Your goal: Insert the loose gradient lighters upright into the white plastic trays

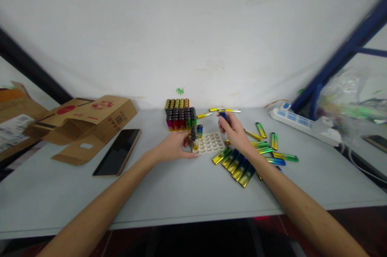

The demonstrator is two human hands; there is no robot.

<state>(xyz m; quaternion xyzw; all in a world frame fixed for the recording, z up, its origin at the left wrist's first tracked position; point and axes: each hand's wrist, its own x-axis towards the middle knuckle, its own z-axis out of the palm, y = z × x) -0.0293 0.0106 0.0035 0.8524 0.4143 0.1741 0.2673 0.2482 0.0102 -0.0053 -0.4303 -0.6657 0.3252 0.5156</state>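
A white tray (211, 143) with rows of round holes lies on the grey table. Several lighters (194, 138) stand upright at its left end. My left hand (173, 144) holds the tray's left end between thumb and fingers. Above the tray's right end, my right hand (234, 128) grips a blue lighter (223, 114). Behind the tray stand packed rows of lighters (180, 120) in pink, red and green. Loose yellow, green and blue lighters (238, 166) lie under and around my right forearm.
At the left are an opened cardboard box (99, 118) and a dark phone (117, 152). A white power strip (305, 124) lies at the right, near plastic wrap (344, 91). A white wall (193, 39) rises behind the table (169, 196).
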